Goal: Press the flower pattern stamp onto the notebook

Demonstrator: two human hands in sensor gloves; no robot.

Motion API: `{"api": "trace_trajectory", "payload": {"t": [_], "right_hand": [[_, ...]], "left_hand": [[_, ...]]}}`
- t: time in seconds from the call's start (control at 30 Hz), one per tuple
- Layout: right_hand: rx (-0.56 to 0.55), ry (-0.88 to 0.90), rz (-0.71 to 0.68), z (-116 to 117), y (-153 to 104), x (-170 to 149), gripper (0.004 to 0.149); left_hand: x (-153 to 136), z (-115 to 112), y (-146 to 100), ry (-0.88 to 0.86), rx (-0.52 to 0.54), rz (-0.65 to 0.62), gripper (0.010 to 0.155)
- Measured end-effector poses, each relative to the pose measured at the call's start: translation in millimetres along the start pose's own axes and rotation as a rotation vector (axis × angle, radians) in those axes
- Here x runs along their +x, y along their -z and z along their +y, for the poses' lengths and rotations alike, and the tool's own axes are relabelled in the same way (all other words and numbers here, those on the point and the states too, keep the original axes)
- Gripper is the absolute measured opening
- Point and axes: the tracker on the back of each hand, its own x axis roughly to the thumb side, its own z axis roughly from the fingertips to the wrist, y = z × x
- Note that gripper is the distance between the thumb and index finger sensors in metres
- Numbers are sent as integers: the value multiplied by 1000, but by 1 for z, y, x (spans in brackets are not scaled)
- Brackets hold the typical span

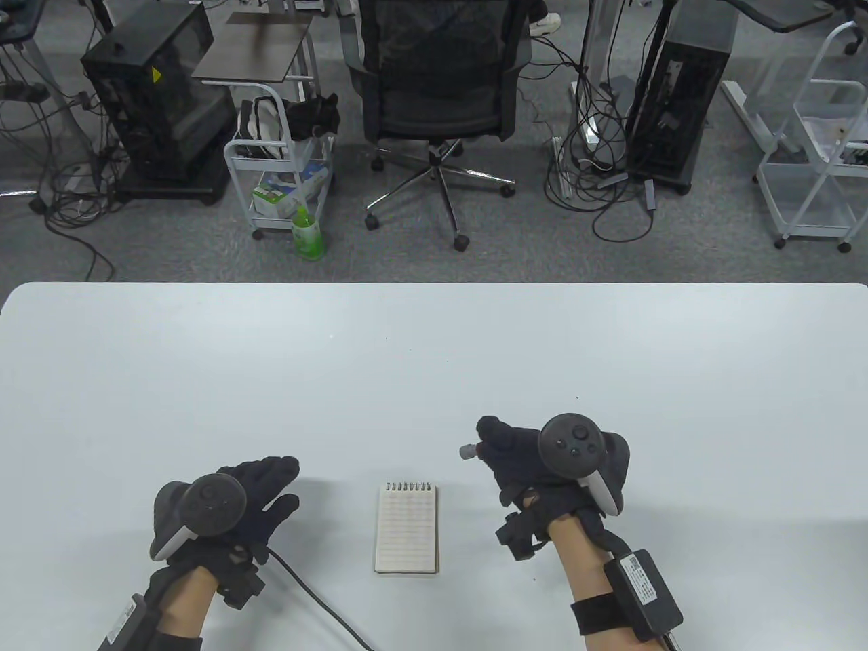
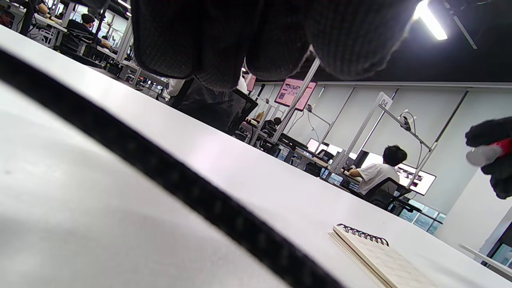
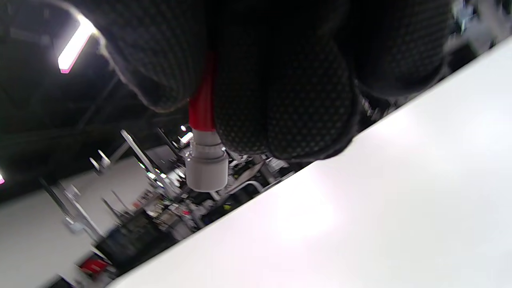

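A small spiral notebook (image 1: 406, 529) lies open on the white table (image 1: 434, 366), between my hands; it also shows in the left wrist view (image 2: 380, 258). My right hand (image 1: 522, 458) holds the stamp (image 1: 468, 451) above the table, up and right of the notebook. The stamp has a red body and a pale grey end (image 3: 206, 168) that sticks out of my closed fingers; it also shows in the left wrist view (image 2: 486, 154). My left hand (image 1: 261, 491) rests on the table left of the notebook, fingers loosely spread, holding nothing.
A black cable (image 1: 319, 600) runs from my left wrist across the table's front. Beyond the far table edge stand an office chair (image 1: 437, 88), a white cart (image 1: 281, 169) and computer towers.
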Motion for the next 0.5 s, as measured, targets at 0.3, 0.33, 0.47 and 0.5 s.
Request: {"api": "trace_trajectory", "payload": {"t": [0.3, 0.33, 0.47, 0.5], "right_hand": [[145, -574, 26, 37, 20, -21, 47], [159, -593, 28, 42, 21, -22, 46], [201, -662, 37, 60, 25, -26, 46], [209, -661, 43, 62, 26, -27, 46]], "left_hand": [[3, -1, -1, 35, -24, -12, 63], [3, -1, -2, 37, -26, -13, 63], [0, 2, -3, 77, -49, -13, 63], [-2, 2, -3, 82, -50, -13, 63]]}}
